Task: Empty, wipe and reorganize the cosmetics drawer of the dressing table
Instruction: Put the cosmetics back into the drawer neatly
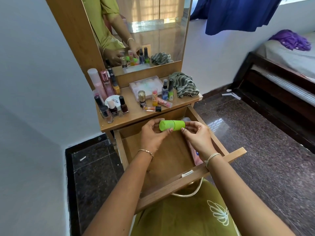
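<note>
The wooden drawer [170,186] of the dressing table is pulled out, its floor mostly bare. Above it I hold a bright green cylindrical container [171,125] on its side. My left hand [153,135] grips its left end and my right hand [197,135] pinches its right end. A pink tube [196,154] lies along the drawer's right wall, partly hidden by my right wrist. A pale item [186,119] sits in the drawer's back right corner.
The tabletop [134,113] holds several nail polish bottles [112,108], perfume bottles [106,84], a clear plastic box [145,85] and a striped cloth [185,86]. A mirror [144,31] stands behind. A bed [288,65] is to the right, dark granite floor around.
</note>
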Available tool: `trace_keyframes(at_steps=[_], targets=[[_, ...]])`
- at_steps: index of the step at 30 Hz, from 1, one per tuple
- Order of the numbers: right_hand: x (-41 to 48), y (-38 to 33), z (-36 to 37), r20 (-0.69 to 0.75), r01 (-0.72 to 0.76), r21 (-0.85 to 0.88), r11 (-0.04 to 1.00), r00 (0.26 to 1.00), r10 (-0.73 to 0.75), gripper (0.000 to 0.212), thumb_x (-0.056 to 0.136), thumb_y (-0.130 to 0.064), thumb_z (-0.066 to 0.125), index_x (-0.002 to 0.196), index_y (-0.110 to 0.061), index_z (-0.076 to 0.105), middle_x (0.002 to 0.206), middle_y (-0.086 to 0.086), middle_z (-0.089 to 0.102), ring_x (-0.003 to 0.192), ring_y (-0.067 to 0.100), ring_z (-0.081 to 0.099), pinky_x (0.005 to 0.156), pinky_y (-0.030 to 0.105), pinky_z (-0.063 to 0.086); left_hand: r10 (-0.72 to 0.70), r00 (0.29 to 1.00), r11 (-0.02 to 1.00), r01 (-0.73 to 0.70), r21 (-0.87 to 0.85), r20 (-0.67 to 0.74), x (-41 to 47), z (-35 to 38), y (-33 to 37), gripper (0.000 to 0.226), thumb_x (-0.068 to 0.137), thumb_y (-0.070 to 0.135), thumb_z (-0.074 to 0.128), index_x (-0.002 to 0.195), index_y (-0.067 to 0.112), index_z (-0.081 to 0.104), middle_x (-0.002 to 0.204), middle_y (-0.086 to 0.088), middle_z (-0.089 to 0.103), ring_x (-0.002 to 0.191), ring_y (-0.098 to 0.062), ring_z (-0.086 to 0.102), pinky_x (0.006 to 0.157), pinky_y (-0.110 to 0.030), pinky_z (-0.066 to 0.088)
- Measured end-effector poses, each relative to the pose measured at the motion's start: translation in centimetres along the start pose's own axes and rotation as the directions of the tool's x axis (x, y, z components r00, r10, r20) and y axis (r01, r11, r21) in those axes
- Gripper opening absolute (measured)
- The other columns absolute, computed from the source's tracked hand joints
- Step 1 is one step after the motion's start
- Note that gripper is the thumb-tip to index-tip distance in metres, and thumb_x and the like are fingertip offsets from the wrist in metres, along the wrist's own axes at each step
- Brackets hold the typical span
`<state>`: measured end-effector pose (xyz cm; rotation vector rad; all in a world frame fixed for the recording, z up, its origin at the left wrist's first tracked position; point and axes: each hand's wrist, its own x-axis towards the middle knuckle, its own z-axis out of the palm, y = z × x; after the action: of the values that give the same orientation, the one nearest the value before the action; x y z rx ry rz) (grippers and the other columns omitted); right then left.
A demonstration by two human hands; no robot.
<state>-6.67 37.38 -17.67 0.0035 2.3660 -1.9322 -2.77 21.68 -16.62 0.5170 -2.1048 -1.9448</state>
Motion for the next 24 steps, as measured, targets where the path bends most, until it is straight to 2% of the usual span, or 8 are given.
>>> trace_keyframes(at_steps=[3,9,12,14,16,17,21,24], targets=[[1.0,-0.2,0.0,-0.036,0.018,-0.051,0.999,0.999,-0.020,0.023,0.084,-0.007,0.069,0.105,-0.016,0.067,0.099,0.002,0.071,0.092,0.008,0.066,0.084,0.024,0.054,-0.016,1.000,0.997,0.015,0.070,0.017,0.8,0.5,-0.5,0.044,0.065,0.004,0.083,0.104,0.012,0.066,0.096,-0.005,0.068,0.080,-0.009,0.062,0.069,-0.015,0.052],[2.4,-0.8,0.2,-0.085,0.092,-0.246,0.965,0.990,-0.116,0.020,0.085,-0.016,0.066,0.102,-0.026,0.070,0.096,-0.006,0.071,0.092,0.006,0.065,0.084,0.028,0.054,0.009,0.999,0.955,-0.018,0.296,0.032,2.5,2.0,-2.3,0.049,0.065,0.007,0.083,0.111,0.011,0.066,0.106,-0.003,0.068,0.089,-0.006,0.058,0.067,-0.002,0.041],[2.5,-0.9,0.7,-0.096,0.124,-0.308,0.943,0.982,-0.161,0.025,0.085,-0.015,0.064,0.105,-0.027,0.072,0.100,-0.009,0.072,0.093,0.002,0.064,0.086,0.028,0.054,0.002,1.000,0.911,-0.008,0.412,0.016,3.4,2.9,-3.1,0.052,0.064,0.016,0.085,0.112,0.015,0.066,0.108,-0.002,0.070,0.095,-0.011,0.062,0.080,-0.017,0.046],[2.4,-0.9,1.1,-0.086,0.182,-0.319,0.930,0.972,-0.219,0.030,0.085,-0.009,0.062,0.108,-0.025,0.072,0.106,-0.010,0.071,0.096,-0.001,0.063,0.090,0.021,0.052,-0.025,0.999,0.903,0.014,0.430,0.020,4.0,3.6,-3.5,0.055,0.063,0.019,0.086,0.113,0.013,0.064,0.108,-0.005,0.069,0.098,-0.017,0.064,0.085,-0.026,0.051],[2.2,-0.9,1.4,-0.050,0.258,-0.357,0.898,0.955,-0.294,0.033,0.084,-0.003,0.061,0.109,-0.020,0.073,0.114,-0.008,0.069,0.102,0.000,0.062,0.092,0.009,0.046,-0.039,0.999,0.891,0.027,0.453,0.019,4.5,4.1,-3.6,0.055,0.062,0.022,0.086,0.111,0.013,0.064,0.107,-0.007,0.070,0.098,-0.020,0.065,0.084,-0.028,0.052],[2.2,-0.8,1.5,-0.021,0.290,-0.378,0.879,0.947,-0.322,0.033,0.084,0.000,0.060,0.109,-0.017,0.073,0.118,-0.006,0.067,0.104,0.003,0.062,0.092,0.009,0.045,-0.043,0.999,0.881,0.029,0.472,0.018,4.7,4.3,-3.7,0.052,0.063,0.024,0.085,0.110,0.013,0.064,0.106,-0.007,0.070,0.097,-0.021,0.065,0.081,-0.027,0.051],[1.9,-0.5,2.0,0.095,0.365,-0.452,0.814,0.927,-0.363,0.036,0.083,0.007,0.054,0.110,-0.009,0.072,0.128,0.002,0.062,0.112,0.016,0.062,0.098,0.029,0.049,-0.036,0.999,0.855,0.018,0.518,0.025,5.4,4.9,-4.0,0.038,0.068,0.029,0.080,0.100,0.013,0.066,0.100,-0.009,0.071,0.095,-0.025,0.066,0.070,-0.023,0.044],[2.1,-0.4,2.0,0.074,0.372,-0.487,0.790,0.919,-0.387,0.039,0.081,0.011,0.051,0.110,-0.006,0.070,0.127,0.006,0.062,0.118,0.019,0.058,0.103,0.030,0.044,-0.019,1.000,0.861,0.007,0.509,0.020,6.0,5.4,-4.0,0.038,0.068,0.026,0.080,0.101,0.012,0.067,0.100,-0.010,0.072,0.095,-0.024,0.066,0.072,-0.021,0.044]])
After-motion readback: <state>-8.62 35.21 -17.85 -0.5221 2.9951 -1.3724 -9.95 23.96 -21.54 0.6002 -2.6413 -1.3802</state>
